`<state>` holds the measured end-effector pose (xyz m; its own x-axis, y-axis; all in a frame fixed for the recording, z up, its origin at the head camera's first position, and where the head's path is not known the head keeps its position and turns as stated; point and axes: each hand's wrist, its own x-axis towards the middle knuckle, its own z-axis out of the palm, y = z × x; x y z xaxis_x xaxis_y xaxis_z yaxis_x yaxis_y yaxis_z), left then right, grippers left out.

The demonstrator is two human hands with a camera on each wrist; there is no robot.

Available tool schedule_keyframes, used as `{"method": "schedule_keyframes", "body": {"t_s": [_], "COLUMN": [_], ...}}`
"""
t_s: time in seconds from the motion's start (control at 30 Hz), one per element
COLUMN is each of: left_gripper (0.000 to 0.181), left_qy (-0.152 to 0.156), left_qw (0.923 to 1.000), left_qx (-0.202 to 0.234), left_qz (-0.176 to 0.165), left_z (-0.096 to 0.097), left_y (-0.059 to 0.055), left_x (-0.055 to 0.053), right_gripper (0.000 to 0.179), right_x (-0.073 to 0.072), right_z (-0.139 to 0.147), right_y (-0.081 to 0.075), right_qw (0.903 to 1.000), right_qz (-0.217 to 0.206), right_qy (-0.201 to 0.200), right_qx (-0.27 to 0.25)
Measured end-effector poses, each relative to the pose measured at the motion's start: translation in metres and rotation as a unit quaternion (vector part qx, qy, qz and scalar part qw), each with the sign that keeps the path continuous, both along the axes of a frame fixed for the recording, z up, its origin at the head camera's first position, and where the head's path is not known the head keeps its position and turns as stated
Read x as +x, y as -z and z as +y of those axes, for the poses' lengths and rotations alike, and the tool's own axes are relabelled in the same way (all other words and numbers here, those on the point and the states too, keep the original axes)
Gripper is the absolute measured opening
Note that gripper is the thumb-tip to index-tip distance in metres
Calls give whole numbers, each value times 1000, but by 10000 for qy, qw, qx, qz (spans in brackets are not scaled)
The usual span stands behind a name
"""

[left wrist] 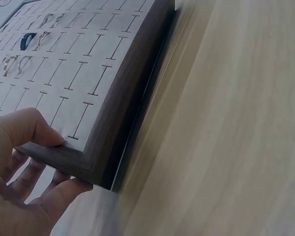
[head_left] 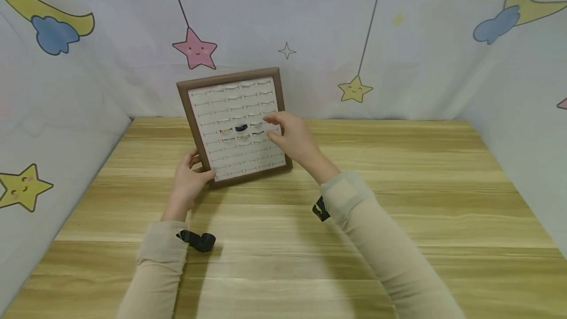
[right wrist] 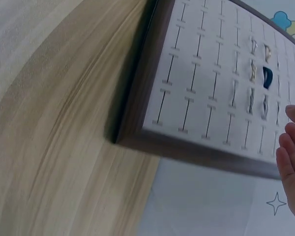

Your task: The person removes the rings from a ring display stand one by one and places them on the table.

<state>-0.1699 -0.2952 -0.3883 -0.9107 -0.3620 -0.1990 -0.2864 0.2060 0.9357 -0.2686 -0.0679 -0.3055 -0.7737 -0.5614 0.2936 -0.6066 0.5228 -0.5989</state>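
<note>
A ring display board [head_left: 241, 154] with a brown frame leans upright, tilted, near the back of the table. Rows of slits cross its white face. Around the middle sit several rings, among them a dark blue ring [head_left: 241, 127], a gold ring [head_left: 226, 131] and a silver ring [head_left: 258, 134]. My left hand [head_left: 188, 181] grips the lower left corner, its thumb on the front and the fingers behind the edge, plain in the left wrist view. Before the board's right side, my right hand [head_left: 292, 139] holds thumb and index finger apart, nothing visible between them.
The wood-grain table [head_left: 412, 186] runs forward and to both sides. Behind it hangs a pale cloth backdrop [head_left: 248, 18] printed with stars and moons, close to the board's top. A black wrist camera [head_left: 201, 241] juts from the left sleeve.
</note>
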Motion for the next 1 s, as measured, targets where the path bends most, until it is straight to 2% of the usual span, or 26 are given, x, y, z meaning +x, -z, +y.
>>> {"method": "schedule_keyframes", "body": {"t_s": [0.43, 0.7, 1.0], "left_gripper": [77, 78, 78], "left_qy": [386, 570, 694], "left_qw": [9988, 9979, 9972], "left_qx": [294, 303, 284], "left_qz": [44, 50, 62], "left_z": [28, 38, 37], "left_y": [3, 2, 5], "left_x": [-11, -16, -17], "right_gripper": [28, 25, 24], "right_x": [3, 1, 1], "right_z": [-10, -10, -10], "right_y": [9, 11, 14], "right_qw": [9999, 9991, 9966], "right_qz": [-139, 288, 683], "right_qy": [-76, 64, 184], "right_qx": [-48, 308, 415]}}
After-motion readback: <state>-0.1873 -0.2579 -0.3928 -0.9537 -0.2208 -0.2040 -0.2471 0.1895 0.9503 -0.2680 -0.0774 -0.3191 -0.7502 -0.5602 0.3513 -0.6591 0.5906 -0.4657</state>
